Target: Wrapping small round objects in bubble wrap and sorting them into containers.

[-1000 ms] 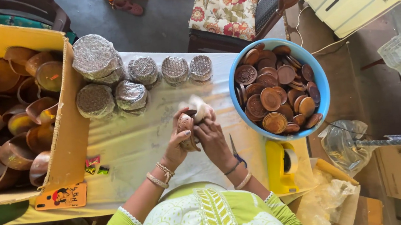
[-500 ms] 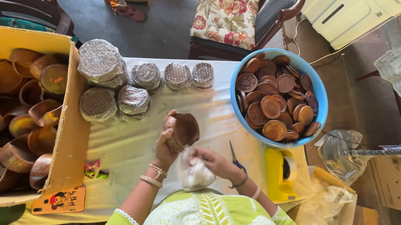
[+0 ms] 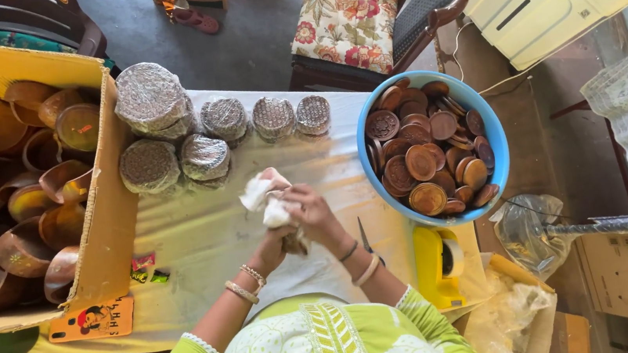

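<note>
Here, in the head view, both hands meet over the middle of the table (image 3: 203,244), which is covered with a pale yellow cloth. The right hand (image 3: 317,214) is closed around a white cloth (image 3: 265,198) and presses it down against something small held below. The left hand (image 3: 280,239) cups that item from beneath; only a brown edge shows near the wrist, so it cannot be told for sure what it is, though it looks like one of the wooden pieces. Both hands are clenched on their load, neither is free.

To the right stands a blue tub (image 3: 492,132) full of round brown wooden lids, just beside the hands. To the left a yellow cardboard box (image 3: 110,223) holds many wooden bowls. Along the far edge of the table lie wrapped stacks (image 3: 203,138) in clear film, two rows of them. A yellow tape dispenser (image 3: 436,269) sits at the near right corner, and scissors (image 3: 367,240) lie between it and the right wrist.

Judged from this, the step in hand is wiping a single wooden piece with the cloth. The next move would call for turning the piece in the left palm so the cloth reaches the unwiped side, with a firm grip so it does not slip.
</note>
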